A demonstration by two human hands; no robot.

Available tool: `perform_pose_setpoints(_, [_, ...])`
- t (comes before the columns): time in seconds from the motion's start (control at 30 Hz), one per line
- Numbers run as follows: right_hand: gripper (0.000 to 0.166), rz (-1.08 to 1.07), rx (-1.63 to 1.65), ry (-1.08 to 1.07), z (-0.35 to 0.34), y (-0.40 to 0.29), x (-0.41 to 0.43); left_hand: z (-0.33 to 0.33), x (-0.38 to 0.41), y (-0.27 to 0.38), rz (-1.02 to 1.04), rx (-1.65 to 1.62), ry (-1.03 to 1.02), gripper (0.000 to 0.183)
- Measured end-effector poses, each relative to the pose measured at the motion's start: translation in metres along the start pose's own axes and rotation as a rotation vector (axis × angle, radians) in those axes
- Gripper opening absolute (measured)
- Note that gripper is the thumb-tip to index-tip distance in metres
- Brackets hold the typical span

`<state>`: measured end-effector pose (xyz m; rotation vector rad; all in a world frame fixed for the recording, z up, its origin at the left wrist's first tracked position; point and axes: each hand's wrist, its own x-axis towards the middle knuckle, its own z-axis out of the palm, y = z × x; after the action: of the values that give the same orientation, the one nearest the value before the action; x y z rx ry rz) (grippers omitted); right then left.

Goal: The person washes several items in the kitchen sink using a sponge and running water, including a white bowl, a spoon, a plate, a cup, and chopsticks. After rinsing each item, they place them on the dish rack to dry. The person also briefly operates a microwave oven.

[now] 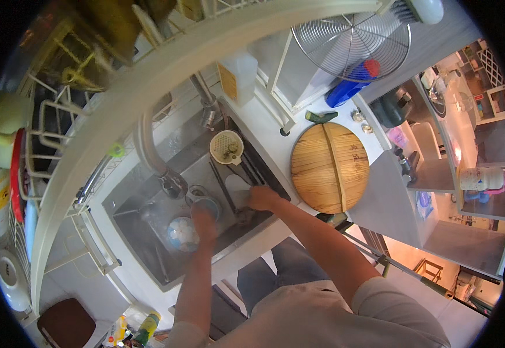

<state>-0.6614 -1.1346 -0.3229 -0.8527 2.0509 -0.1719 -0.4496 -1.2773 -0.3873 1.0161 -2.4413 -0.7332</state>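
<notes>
Both my hands are over a stainless steel sink [148,217]. My left hand [203,222], blurred, is at a light-coloured bowl [211,206]; its grip is unclear. Beside it on the left sits a white and blue bowl [183,235]. A small round vessel [197,191] stands just behind. My right hand [263,198] has its fingers curled at the end of a white object [237,185], possibly a spoon. Long dark utensils [222,180] lean near it. At the back of the basin, a cream strainer [225,148] holds food scraps.
A curved faucet [148,148] reaches over the basin, with a second metal tap [209,113] behind. Right of the sink lie a round wooden lid [331,167], a green vegetable piece [321,116] and a blue bottle [350,89]. A white rack [61,174] arches overhead on the left.
</notes>
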Motion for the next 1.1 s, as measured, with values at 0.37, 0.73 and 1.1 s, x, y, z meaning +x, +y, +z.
perform_pose_setpoints(0.37, [0.033, 0.307, 0.129, 0.239, 0.035, 0.003, 0.121, 0.136, 0.001, -0.011, -0.158, 0.516, -0.672, 0.024])
perform_pose_setpoints(0.73, [0.037, 0.236, 0.044, 0.100, 0.030, -0.021, 0.118, 0.130, 0.012, -0.024, -0.233, 0.146, -0.730, 0.044])
perform_pose_setpoints(1.1, [0.051, 0.163, 0.489, 0.125, 0.071, 0.011, 0.146, 0.154, 0.016, -0.031, -0.699, -0.387, -0.399, 0.037])
